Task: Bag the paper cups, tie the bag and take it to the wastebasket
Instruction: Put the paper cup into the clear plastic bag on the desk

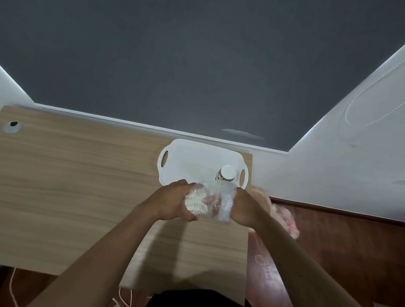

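The wooden counter (72, 191) fills the left and middle, ending against a dark wall at 12 o'clock. A white tray (191, 159) with handle slots sits at the counter's far right corner; one paper cup (226, 173) stands upright in it toward 3 o'clock. Just at the tray's 6 o'clock edge, a clear plastic bag (207, 199) holding crumpled cups hangs between both hands. The left hand (173, 203) has its fingers wrapped round the bag's left side; the right hand (243, 207) clamps its right side.

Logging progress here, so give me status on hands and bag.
Left hand and right hand grip clear bag, cups inside. One cup on tray.
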Action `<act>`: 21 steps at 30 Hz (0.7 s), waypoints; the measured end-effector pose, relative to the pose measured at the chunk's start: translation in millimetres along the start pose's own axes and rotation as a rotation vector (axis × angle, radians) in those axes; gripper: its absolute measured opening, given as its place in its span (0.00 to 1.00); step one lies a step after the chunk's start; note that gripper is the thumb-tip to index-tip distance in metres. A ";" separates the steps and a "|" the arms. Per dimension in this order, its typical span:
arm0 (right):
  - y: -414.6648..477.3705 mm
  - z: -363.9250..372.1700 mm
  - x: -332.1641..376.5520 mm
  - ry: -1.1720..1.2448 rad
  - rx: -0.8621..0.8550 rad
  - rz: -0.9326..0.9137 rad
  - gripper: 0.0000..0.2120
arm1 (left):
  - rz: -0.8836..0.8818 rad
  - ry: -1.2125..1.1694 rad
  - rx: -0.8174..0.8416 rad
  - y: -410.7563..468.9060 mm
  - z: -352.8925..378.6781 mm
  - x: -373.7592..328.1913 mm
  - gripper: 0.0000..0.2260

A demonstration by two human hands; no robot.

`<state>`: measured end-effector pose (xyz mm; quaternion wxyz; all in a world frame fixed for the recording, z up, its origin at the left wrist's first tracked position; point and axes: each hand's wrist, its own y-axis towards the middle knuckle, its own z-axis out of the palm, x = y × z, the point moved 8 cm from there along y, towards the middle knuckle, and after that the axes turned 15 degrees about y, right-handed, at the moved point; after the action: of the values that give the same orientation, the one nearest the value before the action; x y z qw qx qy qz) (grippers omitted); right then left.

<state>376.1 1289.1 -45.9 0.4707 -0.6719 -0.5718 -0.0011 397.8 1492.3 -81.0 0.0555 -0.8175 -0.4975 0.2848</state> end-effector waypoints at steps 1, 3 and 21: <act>2.6 6.2 6.4 0.073 0.001 -0.089 0.14 | 0.013 0.028 -0.009 -0.2 -1.0 -3.8 0.39; 11.9 17.5 3.6 0.081 -0.025 -0.225 0.09 | 0.024 0.079 -0.030 -0.9 -4.2 -11.1 0.38; -17.4 10.6 29.4 0.385 0.012 -0.155 0.17 | -0.046 -0.039 -0.081 -18.0 0.5 22.3 0.24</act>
<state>367.2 1316.7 -24.9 0.5739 -0.6104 -0.5212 -0.1624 391.1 1520.1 -83.9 0.0193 -0.8016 -0.5284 0.2791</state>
